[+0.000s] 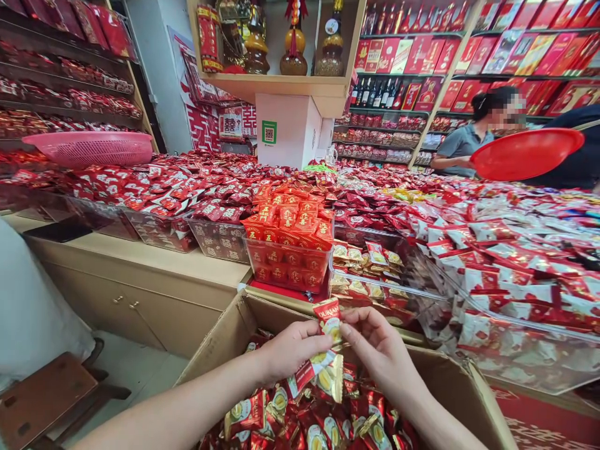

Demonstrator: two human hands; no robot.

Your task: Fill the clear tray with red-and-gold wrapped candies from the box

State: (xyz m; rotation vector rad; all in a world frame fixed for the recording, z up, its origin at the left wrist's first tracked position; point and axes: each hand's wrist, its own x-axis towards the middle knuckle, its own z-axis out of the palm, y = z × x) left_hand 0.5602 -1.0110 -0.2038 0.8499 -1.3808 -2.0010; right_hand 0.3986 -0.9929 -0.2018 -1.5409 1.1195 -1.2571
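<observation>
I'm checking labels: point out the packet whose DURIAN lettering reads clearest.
The red durian packet between the left hand and right hand; its DURIAN lettering faces the camera, while the other packets in the cardboard box lie jumbled below.

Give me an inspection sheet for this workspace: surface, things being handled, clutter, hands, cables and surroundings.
Surface: beige counter bearing transparent bins full of wrapped packets; open cardboard box in front.
Things handled: durian packet in the hands, over a pile of packets in the box; a second packet shows just below, hard to tell if held.
Clutter: pink basket by the packet heaps, at picture left; flat dark object on the counter.
Hands: left hand grips the durian packet; right hand pinches its edge.
Cables: nothing seen.
Surroundings: stocked shelves behind; person in grey beside a red basin at picture right; wooden stool at lower left.
</observation>
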